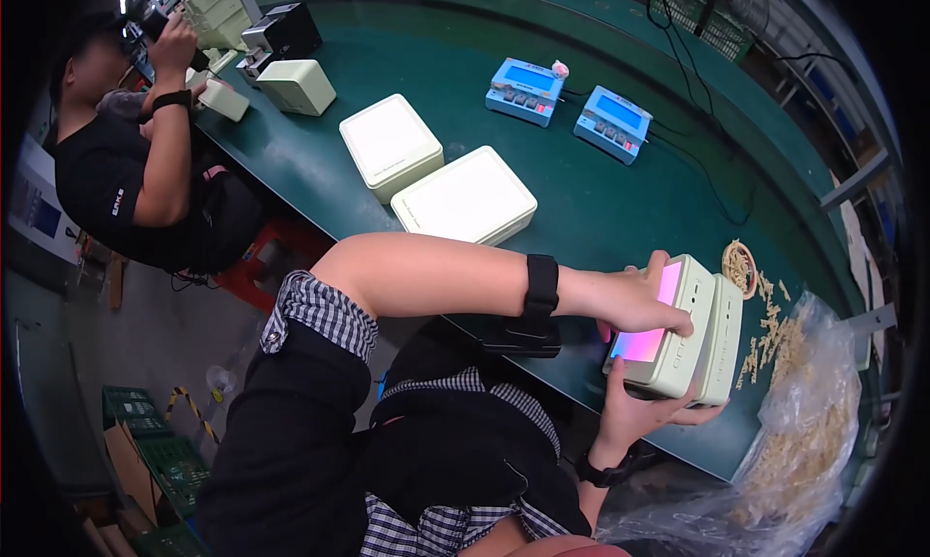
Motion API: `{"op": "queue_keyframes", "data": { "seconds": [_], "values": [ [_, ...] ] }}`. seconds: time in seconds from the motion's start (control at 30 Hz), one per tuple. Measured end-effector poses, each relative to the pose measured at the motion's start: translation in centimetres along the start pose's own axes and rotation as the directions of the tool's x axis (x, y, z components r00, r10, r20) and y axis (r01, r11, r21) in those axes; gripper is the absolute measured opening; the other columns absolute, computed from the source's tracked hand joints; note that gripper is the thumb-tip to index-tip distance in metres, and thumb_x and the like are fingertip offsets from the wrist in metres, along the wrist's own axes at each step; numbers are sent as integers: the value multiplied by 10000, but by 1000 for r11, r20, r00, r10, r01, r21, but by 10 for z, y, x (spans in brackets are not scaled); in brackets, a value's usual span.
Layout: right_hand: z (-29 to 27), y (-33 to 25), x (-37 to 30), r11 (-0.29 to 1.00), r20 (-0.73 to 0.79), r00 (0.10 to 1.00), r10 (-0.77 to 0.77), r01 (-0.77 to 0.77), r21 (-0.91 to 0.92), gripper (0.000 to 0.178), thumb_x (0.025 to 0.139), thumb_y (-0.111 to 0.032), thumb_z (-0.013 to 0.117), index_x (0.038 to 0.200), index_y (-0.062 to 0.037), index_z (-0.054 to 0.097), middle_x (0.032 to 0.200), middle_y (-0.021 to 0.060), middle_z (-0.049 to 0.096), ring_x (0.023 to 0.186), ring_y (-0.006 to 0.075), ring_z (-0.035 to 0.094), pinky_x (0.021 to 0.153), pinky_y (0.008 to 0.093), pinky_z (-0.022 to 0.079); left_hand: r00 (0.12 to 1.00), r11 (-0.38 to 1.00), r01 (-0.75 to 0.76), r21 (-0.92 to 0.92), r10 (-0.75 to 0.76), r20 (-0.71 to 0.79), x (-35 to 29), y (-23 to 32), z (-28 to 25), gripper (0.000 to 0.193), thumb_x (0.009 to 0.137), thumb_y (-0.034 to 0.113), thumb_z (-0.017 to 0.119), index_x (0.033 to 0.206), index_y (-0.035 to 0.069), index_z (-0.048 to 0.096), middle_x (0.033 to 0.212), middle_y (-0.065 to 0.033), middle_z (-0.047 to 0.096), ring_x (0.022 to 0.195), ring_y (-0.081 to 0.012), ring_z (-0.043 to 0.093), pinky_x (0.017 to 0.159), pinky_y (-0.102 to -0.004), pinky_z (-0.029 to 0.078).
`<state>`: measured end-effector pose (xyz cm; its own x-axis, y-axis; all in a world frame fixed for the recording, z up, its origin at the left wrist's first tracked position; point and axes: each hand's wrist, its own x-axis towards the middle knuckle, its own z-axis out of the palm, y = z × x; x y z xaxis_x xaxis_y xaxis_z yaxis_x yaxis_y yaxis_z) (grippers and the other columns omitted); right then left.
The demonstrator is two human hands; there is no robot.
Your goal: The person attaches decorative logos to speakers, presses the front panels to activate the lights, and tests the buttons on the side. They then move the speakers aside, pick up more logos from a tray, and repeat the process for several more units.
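Note:
Near the right front of the green bench, my left hand (635,303) reaches across and grips the upper side of a cream box-shaped device (680,349) whose screen glows pink and violet. My right hand (639,412) is closed round its lower end, thumb on the screen side and fingers underneath. A second cream device (722,349) stands right against it, on the side away from me; both show a row of buttons along the edge. Whether my right fingertips also touch the second one, I cannot tell.
Two white-topped boxes (465,197) lie mid-bench, with two blue display units (523,90) behind. A round dish (738,268), scattered beige pieces (763,334) and a clear plastic bag (799,421) sit at right. A co-worker (126,160) sits at far left by more cream boxes (296,86).

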<state>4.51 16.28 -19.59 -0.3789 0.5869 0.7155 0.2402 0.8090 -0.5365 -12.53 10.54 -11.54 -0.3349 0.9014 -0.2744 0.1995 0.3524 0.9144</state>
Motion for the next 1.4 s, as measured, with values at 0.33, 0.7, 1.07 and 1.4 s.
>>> {"op": "queue_keyframes", "data": {
  "seconds": [0.33, 0.7, 1.07, 1.4],
  "values": [
    [2, 1, 2, 999, -12, 999, -48, 49, 17, 1057, 606, -368, 913, 1445, -92, 332, 1524, 267, 17, 1412, 472, 126, 1090, 610, 273, 1000, 999, -2, -52, 3, 19, -16, 12, -7, 1055, 800, 527, 656, 1412, -121, 90, 1208, -340, 459, 977, -374, 626, 569, -373, 580],
    [1, -8, 6, 999, 23, 999, -36, 37, -32, 1028, 616, -350, 914, 1426, -100, 333, 1517, 291, 21, 1415, 478, 114, 1092, 607, 251, 998, 996, 52, -79, -50, 24, -1, 1, -6, 1091, 794, 516, 686, 1418, -109, 46, 1187, -319, 516, 934, -351, 663, 496, -350, 572],
    [-11, -16, 19, 991, 87, 996, -33, 44, -128, 923, 643, -339, 896, 1351, -91, 359, 1516, 303, 43, 1409, 497, 139, 1093, 613, 248, 995, 980, 94, -175, -85, 56, -52, 8, -37, 1227, 815, 607, 687, 1521, -19, -97, 1480, -340, 309, 1157, -339, 587, 967, -432, 489],
    [-12, 7, 35, 993, 149, 984, -98, 107, -55, 923, 648, -364, 879, 1388, -94, 399, 1514, 283, 127, 1397, 495, 223, 1098, 587, 261, 840, 369, 404, 837, 213, -499, -178, -101, -129, 963, 736, 634, 661, 1523, 168, 359, 1594, -208, 233, 1459, -462, 195, 1146, -647, 103]
  ]
}}
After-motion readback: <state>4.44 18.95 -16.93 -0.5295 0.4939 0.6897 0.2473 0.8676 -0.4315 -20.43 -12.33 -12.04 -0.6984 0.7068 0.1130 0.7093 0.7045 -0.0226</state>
